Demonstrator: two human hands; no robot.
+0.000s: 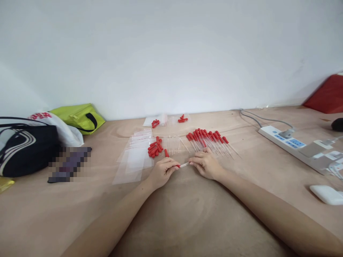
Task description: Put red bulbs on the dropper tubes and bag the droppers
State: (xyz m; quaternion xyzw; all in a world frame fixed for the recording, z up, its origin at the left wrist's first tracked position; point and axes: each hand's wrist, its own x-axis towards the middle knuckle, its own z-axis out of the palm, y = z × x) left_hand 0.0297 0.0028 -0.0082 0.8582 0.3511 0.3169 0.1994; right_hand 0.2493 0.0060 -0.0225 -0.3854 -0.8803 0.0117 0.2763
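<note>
Between my hands lies a thin glass dropper tube [184, 165]. My left hand [163, 172] pinches a red rubber bulb [178, 166] at the tube's left end; how far the tube sits inside the bulb is hidden. The fingers of my right hand [207, 164] are closed on the tube's other end. Just beyond my left hand are one loose red bulb [166, 153] and a heap of red bulbs [155, 147]. Several bare glass tubes [172, 144] lie side by side behind my hands. Droppers with red bulbs [207, 137] form a row beyond my right hand.
Clear zip bags [136, 153] lie fanned out on the left. Two small bags of red bulbs [155, 123] [183, 119] rest near the wall. A power strip [284, 141] with cables and a white case [327, 194] are at right; several bags [29, 150] and a blurred-out dark object [71, 164] at left.
</note>
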